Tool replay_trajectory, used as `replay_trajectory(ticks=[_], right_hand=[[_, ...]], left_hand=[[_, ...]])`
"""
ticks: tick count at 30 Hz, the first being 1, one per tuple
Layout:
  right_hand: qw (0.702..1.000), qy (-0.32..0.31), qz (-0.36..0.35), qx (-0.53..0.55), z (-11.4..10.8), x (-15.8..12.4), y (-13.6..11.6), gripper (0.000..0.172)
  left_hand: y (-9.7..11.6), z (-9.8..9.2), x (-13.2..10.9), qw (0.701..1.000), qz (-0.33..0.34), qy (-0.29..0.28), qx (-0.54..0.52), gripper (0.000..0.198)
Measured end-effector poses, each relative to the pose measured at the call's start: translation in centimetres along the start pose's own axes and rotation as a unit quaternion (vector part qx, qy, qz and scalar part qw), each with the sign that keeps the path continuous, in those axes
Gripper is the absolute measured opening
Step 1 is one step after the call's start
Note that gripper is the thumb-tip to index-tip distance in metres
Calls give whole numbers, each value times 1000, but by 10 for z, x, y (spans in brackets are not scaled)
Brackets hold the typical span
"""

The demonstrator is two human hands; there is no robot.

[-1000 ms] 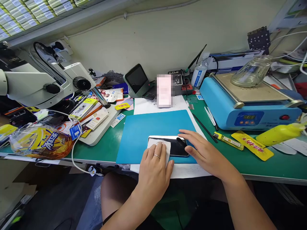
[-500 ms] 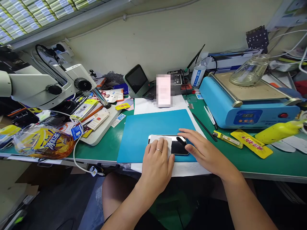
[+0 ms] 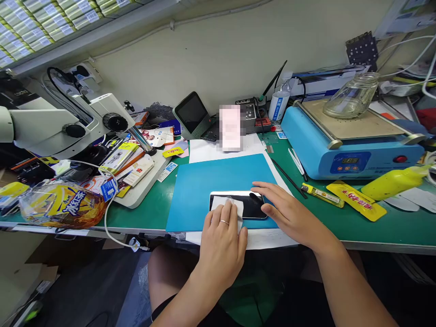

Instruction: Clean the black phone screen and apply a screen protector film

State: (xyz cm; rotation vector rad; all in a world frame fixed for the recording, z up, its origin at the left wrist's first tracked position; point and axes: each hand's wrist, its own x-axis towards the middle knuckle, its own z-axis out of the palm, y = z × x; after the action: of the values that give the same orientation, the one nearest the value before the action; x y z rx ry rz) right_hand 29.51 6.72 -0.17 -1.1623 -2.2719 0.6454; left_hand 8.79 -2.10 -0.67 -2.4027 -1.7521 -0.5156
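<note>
A phone [image 3: 254,209] with a dark glass face and light rim lies flat on a blue mat [image 3: 190,181]. My left hand [image 3: 221,240], with a ring on one finger, presses a white wipe [image 3: 238,210] onto the phone's left part, its fingers together on the wipe. At the phone's right end rests my right hand [image 3: 286,211], fingers apart and thumb near the lower corner. Whether its fingertips grip the phone's edge is hard to make out.
A blue heating plate machine [image 3: 306,150] bearing a glass jar [image 3: 350,100] stands right. Near it lie tweezers [image 3: 296,162], a yellow tube [image 3: 323,196] and a yellow squeeze bottle [image 3: 395,183]. Left are a microscope [image 3: 85,120] and a tea bottle [image 3: 64,204].
My left hand has slid slightly down toward me with the wipe, uncovering more of the phone's top edge. My right hand stays at the phone's right end. The view has shifted a little.
</note>
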Motion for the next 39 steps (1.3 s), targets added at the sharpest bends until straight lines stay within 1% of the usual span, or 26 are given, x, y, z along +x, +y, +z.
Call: replay_trajectory(ticks=[3, 5, 9, 12, 15, 19, 21, 24, 29, 31, 34, 39], right_hand=[[1000, 3, -3, 12, 1, 0, 1, 64], [1000, 9, -9, 27, 1, 0, 3, 72], [998, 29, -24, 58, 2, -1, 6, 89], [997, 35, -13, 70, 2, -1, 6, 93], [997, 28, -5, 68, 0, 0, 3, 94], [998, 24, -13, 53, -2, 0, 0, 92], [998, 27, -16, 52, -3, 0, 0, 92], [998, 31, -17, 58, -2, 0, 0, 94], [997, 29, -2, 72, -1, 0, 1, 99], [997, 31, 8, 77, -1, 0, 2, 101], [996, 31, 18, 83, -2, 0, 2, 102], [995, 27, 28, 87, -2, 0, 1, 101]], left_hand=[[-3, 5, 14, 1000, 1, 5, -8, 43], [-1, 8, 22, 1000, 0, 4, -12, 44], [18, 11, 32, 999, 13, -9, -29, 49], [33, 12, 33, 998, 34, -20, -45, 52], [39, 9, 25, 997, 48, -31, -51, 53], [33, 1, 5, 996, 49, -43, -54, 51], [29, -2, 1, 996, 49, -44, -52, 49], [27, -2, 5, 996, 56, -43, -45, 47], [32, 6, 29, 997, 67, -32, -27, 49], [33, 8, 34, 996, 74, -27, -31, 48], [29, 6, 30, 996, 75, -29, -42, 45], [21, 4, 15, 997, 43, -31, -60, 38]])
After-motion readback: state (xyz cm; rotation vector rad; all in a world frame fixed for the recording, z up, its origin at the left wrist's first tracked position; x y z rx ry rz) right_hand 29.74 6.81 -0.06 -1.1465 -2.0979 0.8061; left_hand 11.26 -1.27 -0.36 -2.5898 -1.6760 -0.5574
